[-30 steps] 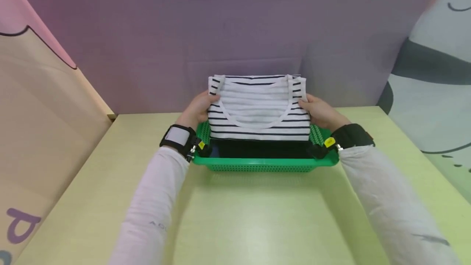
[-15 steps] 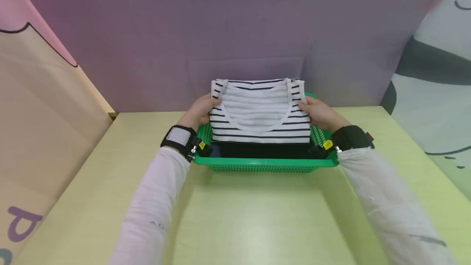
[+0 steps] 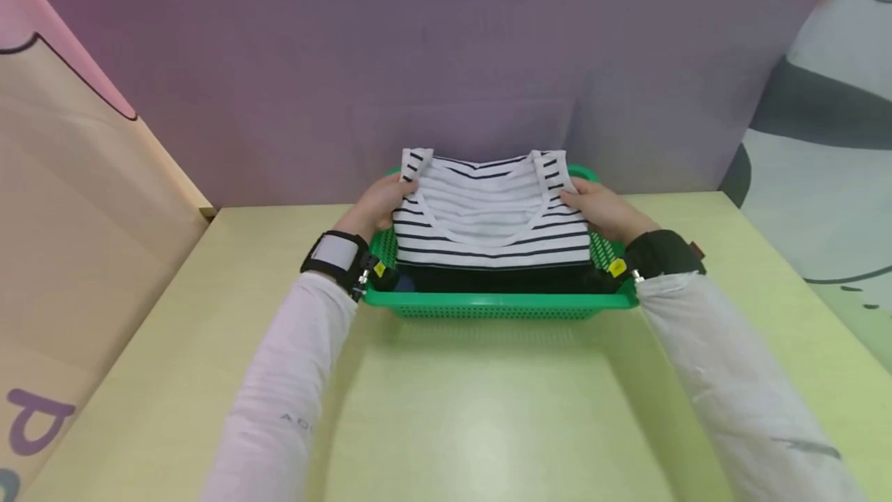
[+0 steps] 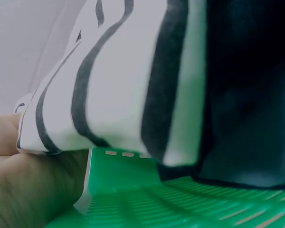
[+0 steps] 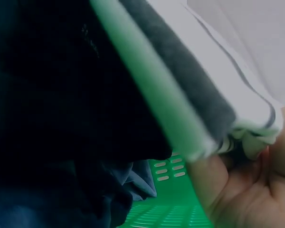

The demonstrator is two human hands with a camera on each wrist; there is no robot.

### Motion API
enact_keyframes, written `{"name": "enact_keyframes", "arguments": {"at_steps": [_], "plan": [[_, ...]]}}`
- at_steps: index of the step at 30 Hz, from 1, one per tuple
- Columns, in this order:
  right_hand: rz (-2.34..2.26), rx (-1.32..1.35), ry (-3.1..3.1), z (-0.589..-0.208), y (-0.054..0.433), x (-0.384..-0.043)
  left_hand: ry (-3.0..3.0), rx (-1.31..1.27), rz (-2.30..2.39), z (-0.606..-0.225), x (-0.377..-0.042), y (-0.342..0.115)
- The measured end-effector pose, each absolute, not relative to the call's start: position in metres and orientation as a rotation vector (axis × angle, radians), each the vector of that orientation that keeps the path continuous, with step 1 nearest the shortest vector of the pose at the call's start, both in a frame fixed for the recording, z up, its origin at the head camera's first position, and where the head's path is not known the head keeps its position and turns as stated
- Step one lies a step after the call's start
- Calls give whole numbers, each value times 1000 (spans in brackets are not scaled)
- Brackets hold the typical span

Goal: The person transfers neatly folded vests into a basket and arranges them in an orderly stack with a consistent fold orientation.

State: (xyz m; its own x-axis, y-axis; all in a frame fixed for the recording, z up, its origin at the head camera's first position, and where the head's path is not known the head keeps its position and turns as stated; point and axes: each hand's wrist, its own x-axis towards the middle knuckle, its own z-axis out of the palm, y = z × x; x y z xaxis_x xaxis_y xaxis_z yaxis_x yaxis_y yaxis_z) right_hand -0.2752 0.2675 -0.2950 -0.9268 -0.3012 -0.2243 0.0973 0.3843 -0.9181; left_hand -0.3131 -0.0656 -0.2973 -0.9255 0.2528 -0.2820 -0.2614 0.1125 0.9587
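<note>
A folded white shirt with dark stripes (image 3: 491,250) and a wide round neckline lies over the green plastic basket (image 3: 495,301), its lower edge against dark folded clothing (image 3: 488,280). My left hand (image 3: 379,204) grips the shirt's left side, thumb on top. On the opposite side my right hand (image 3: 605,208) pinches the right edge near the shoulder. In the left wrist view the shirt's folded layers (image 4: 118,95) rest in the left hand (image 4: 35,185). The right wrist view has the right hand (image 5: 247,190) under the shirt's corner, beside the dark clothing (image 5: 76,95).
The basket stands toward the back of a pale wooden table (image 3: 481,401), close to a purple-grey cloth backdrop (image 3: 453,45). Printed fabric hangs on the left (image 3: 90,200) and right. Slotted basket wall (image 5: 168,173) shows beside the right hand.
The shirt has come down slightly into the basket, baring more of the basket's back rim. Its top edge now sags in the middle. Both hands keep their hold.
</note>
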Motion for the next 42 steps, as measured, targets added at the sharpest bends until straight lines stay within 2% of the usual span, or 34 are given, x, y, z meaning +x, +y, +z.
{"name": "enact_keyframes", "arguments": {"at_steps": [8, 17, 29, 42], "plan": [[-1517, -162, 2262, -293, 265, -272, 2067, -23, 1790, -296, -312, -65], [-1431, -209, 2214, -297, 263, -271, 2055, 137, 1702, -302, -311, -69], [-1311, -264, 2206, -294, 260, -264, 2151, 89, 1504, -295, -303, -65], [-1425, -267, 2087, -289, 263, -259, 2158, 134, 1466, -297, -302, -65]]}}
